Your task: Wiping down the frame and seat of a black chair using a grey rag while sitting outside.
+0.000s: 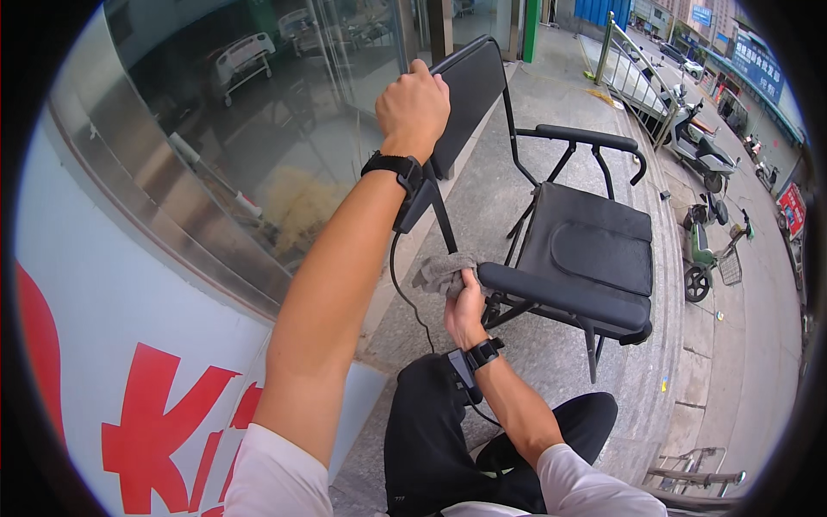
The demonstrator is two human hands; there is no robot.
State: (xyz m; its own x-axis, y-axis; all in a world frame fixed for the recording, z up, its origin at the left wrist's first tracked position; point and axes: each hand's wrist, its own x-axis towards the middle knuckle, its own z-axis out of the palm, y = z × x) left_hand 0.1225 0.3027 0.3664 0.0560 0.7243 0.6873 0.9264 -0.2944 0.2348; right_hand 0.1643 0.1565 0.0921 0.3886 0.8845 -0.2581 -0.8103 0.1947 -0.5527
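A black folding commode chair [585,239] stands on the stone paving, its padded seat bearing a rounded panel outline. My left hand [413,106] is closed around the upper near corner of the chair's backrest [475,84]. Lower down, my right hand [466,310] presses a crumpled grey cloth [442,274] around the metal tube of the frame [441,216], right at the rear end of the near padded armrest [562,291]. The cloth hides that stretch of tube. Beyond the seat is the far armrest [585,137], touched by neither hand.
A glass shopfront [310,148] with a steel frame runs along the left. Steps [665,271] drop to the street on the right, where a green scooter [701,249] is parked. A metal railing [636,77] stands farther back. Cables hang from both wrist devices.
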